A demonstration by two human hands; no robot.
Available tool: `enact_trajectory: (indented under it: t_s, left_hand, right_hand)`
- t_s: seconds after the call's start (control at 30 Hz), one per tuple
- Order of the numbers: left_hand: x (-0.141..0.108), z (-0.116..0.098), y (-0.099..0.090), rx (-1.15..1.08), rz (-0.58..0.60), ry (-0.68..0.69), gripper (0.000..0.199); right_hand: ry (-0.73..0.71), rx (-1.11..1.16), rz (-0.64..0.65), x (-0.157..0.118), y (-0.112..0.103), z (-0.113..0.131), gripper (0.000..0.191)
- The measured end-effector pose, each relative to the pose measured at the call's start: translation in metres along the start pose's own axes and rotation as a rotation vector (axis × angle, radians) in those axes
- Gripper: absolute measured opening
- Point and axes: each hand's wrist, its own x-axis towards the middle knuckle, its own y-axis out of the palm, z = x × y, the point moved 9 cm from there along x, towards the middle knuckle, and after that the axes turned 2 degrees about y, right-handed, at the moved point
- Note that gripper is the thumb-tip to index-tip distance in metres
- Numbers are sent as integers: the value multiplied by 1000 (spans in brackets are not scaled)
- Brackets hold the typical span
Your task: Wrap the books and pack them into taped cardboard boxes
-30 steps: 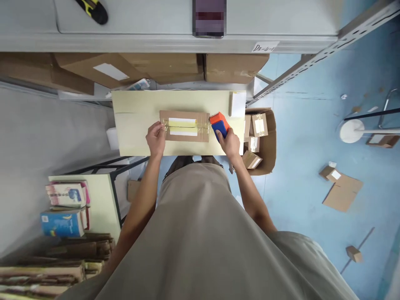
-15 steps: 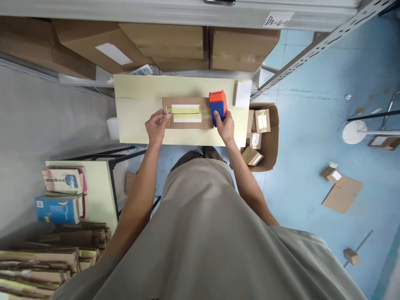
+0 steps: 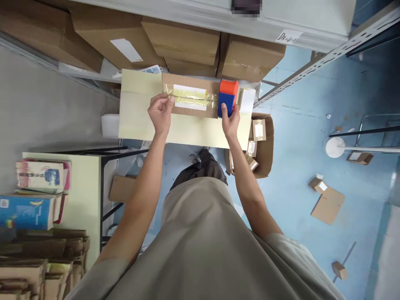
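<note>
A flat cardboard box (image 3: 190,112) with white labels and clear tape along its middle lies at the back of the pale yellow table (image 3: 140,125). My right hand (image 3: 230,121) grips a blue and red tape dispenser (image 3: 227,98), which stands at the box's right end. At the box's left end, the fingers of my left hand (image 3: 161,110) are pinched together beside the tape; whatever is between them is too small to make out.
Large cartons (image 3: 184,39) fill the shelf behind the table. A white box (image 3: 248,100) lies at the table's right end, beside an open carton (image 3: 265,156) of small boxes. Books (image 3: 28,210) and folded cardboard (image 3: 21,273) are at the left.
The view has shifted and tilted. The box, the dispenser and both hands now sit nearer the table's back edge. Both hands keep their pinch and grip.
</note>
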Motion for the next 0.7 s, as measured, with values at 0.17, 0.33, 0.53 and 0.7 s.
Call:
enact_trajectory:
  t_s: [0.17, 0.33, 0.53, 0.7]
  left_hand:
    - [-54, 54, -13, 50, 23, -184, 32]
    - [-103, 88, -24, 58, 62, -308, 33]
    - [-92, 108, -18, 174, 120, -318, 34]
    - [-85, 122, -27, 229, 105, -328, 35]
  right_hand:
    - [80, 105, -30, -41, 22, -33, 86]
    - [245, 229, -6, -102, 67, -74, 65]
    - [267, 281, -49, -86, 102, -75, 70]
    - [272, 290, -48, -69, 114, -82, 72]
